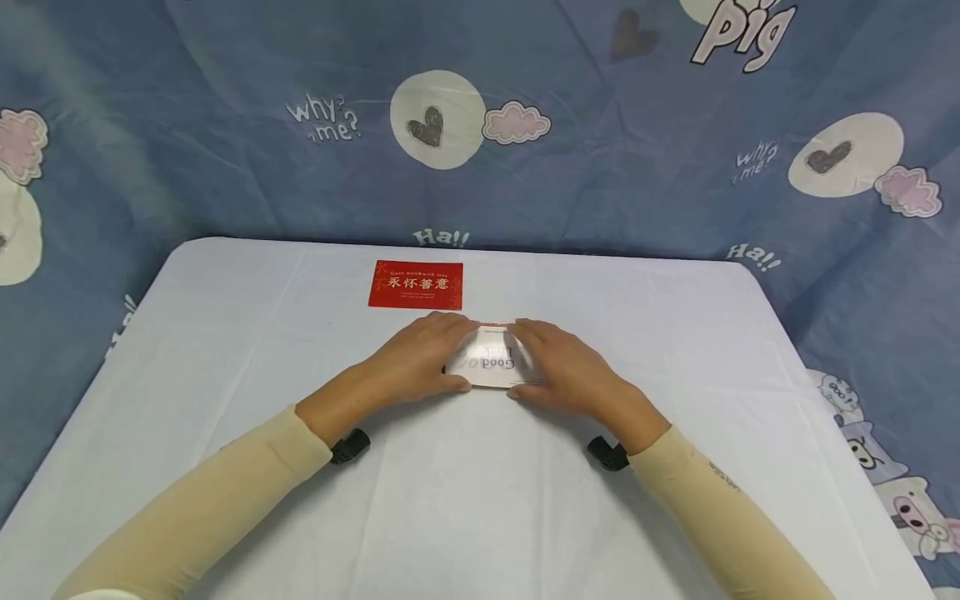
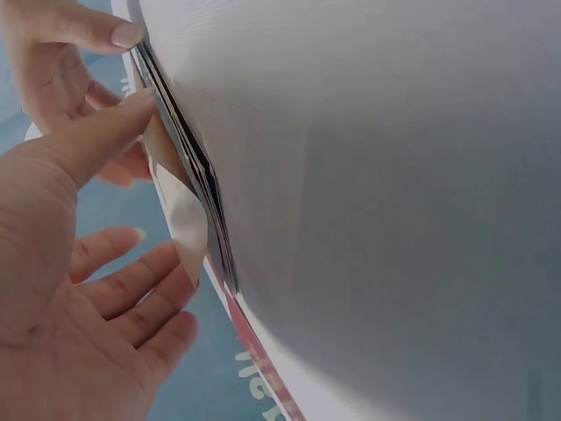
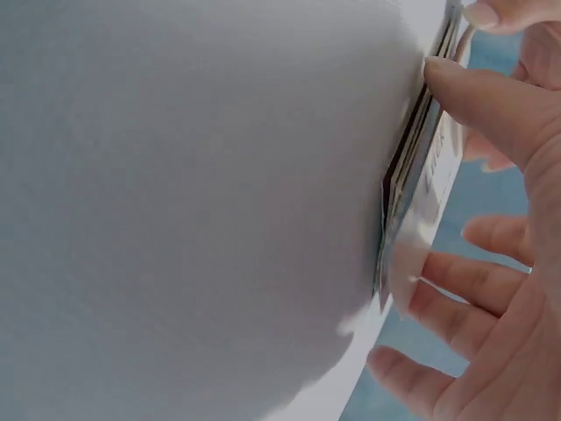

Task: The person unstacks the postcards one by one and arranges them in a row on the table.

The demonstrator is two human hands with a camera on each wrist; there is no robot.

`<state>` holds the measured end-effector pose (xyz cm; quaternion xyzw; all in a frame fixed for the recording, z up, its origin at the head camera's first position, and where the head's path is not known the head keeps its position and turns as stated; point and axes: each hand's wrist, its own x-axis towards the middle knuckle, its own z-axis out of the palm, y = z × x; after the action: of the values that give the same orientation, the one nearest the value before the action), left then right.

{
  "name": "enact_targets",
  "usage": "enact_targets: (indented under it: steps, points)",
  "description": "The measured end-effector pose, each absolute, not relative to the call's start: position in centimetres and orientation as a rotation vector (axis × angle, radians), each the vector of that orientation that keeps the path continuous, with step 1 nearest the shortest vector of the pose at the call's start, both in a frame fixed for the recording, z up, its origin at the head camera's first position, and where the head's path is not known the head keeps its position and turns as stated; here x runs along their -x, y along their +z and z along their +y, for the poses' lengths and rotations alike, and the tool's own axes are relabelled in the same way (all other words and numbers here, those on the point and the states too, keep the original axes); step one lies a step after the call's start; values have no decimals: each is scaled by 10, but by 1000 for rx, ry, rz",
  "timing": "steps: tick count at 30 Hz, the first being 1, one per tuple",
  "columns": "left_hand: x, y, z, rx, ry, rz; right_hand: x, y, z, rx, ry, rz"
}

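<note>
A small stack of cards [image 1: 487, 375] lies on the white table, its top card pale and printed with "Good", upside down from my side. My left hand [image 1: 423, 358] grips the stack's left end, thumb at the near edge and fingers toward the far edge. Opposite it, my right hand [image 1: 566, 367] grips the right end in the same manner. In the left wrist view several thin layers of the stack [image 2: 188, 145] show edge-on by the thumb. The right wrist view also shows the layered edge [image 3: 408, 153]. Both hands partly cover the stack's ends.
A red card [image 1: 416, 297] with white lettering lies flat beyond the left hand. The white cloth on the table [image 1: 465, 500] spreads around the hands. Behind the table hangs a blue printed curtain [image 1: 247, 183]. Black devices [image 1: 350, 447] are at both wrists.
</note>
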<state>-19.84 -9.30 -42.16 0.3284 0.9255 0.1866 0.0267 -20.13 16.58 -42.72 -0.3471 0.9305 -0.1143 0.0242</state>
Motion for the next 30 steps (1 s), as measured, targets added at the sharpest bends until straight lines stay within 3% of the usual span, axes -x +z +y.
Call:
enact_targets:
  steps: [30]
  points:
    - [225,-411,-79,-1036,561,2882,219,-398,183,934,-410,2929]
